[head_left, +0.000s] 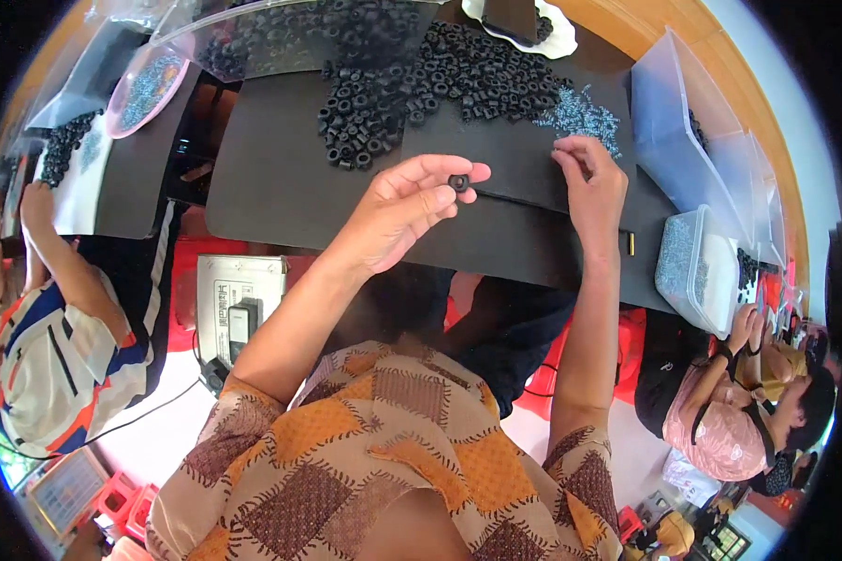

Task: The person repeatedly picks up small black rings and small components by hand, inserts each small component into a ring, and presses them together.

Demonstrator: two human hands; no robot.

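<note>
Black work mat [281,178] piled with rings — left hand [398,210] pinches one small black ring [457,181] up front, right hand [591,182] fingers closed picking at the blue screws [585,114] — next needs a steady line-up, I'd say.

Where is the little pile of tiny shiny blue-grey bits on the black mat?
In the head view, the pile of small metal pieces lies on the black mat just above the right hand, right of the heap of black rings.
</note>
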